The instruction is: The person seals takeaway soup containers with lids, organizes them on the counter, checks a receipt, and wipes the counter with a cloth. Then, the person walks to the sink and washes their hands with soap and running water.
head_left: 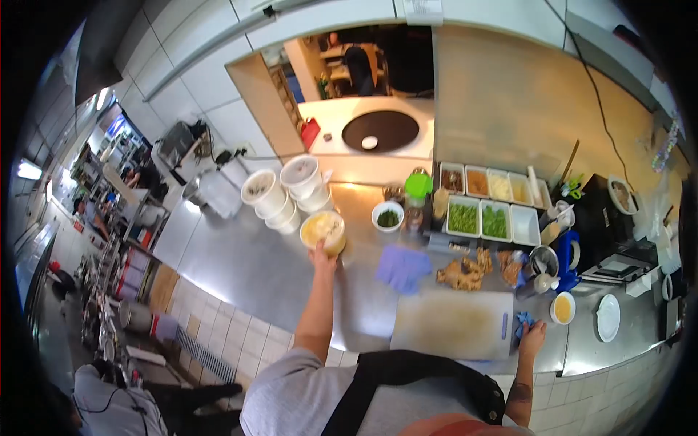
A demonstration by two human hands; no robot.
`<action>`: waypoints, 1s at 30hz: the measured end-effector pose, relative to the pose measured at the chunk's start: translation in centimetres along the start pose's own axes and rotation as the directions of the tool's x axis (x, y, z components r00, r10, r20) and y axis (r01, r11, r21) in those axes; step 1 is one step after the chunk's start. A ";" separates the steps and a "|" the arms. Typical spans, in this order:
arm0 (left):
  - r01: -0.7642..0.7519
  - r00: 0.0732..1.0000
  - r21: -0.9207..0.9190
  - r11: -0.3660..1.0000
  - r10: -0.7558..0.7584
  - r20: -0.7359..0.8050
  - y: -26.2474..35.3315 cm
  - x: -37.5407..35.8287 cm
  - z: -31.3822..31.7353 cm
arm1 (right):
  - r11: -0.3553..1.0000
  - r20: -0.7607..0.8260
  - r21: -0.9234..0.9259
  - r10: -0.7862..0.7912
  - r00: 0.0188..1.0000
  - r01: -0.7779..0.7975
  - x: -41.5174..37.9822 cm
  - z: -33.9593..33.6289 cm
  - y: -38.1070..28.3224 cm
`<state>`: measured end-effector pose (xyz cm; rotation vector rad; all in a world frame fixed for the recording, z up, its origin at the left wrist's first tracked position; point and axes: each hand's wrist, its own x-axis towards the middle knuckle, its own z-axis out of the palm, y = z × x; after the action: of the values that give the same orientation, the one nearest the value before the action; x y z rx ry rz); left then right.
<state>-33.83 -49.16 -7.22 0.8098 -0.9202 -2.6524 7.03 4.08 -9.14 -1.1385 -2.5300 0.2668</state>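
Note:
My left hand [322,256] is stretched out over the steel counter and closed on the near side of a round white tub [311,231] with yellowish contents. Just behind that tub, stacks of lidded white tubs [263,193] stand against the wall side. At the right edge of a white cutting board [451,323], my right hand [534,336] grips a crumpled blue cloth [523,320]. Most of its fingers are hard to make out. Beyond the board lie a purple-blue cloth [402,267] and browned pieces of food [462,274].
A rack of food trays [481,218] stands at the back, beside a small bowl of chopped greens [387,216]. To the right are a bowl of yellow food [562,308], a white plate [608,318] and a black appliance [611,225]. Another person [123,400] is at lower left.

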 end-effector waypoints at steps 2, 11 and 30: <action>-0.003 0.976 0.067 0.998 0.017 -0.215 1.2 -1.9 3.8 | 0.997 -0.053 -0.065 0.038 0.998 -0.041 0.0 0.8 -0.2; -0.009 0.983 0.526 0.850 0.103 -0.151 -0.9 4.8 3.6 | 0.927 0.139 -0.316 0.254 0.957 -0.200 0.3 1.2 -0.5; 0.310 0.927 0.632 0.710 -0.079 -0.365 -6.9 13.9 15.5 | 0.962 0.027 -0.228 0.158 0.987 -0.148 -1.6 1.2 -2.6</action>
<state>-54.27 -41.08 -7.42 1.5127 -1.8410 -2.1906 5.76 1.14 -9.82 -1.4324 -2.5647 0.0433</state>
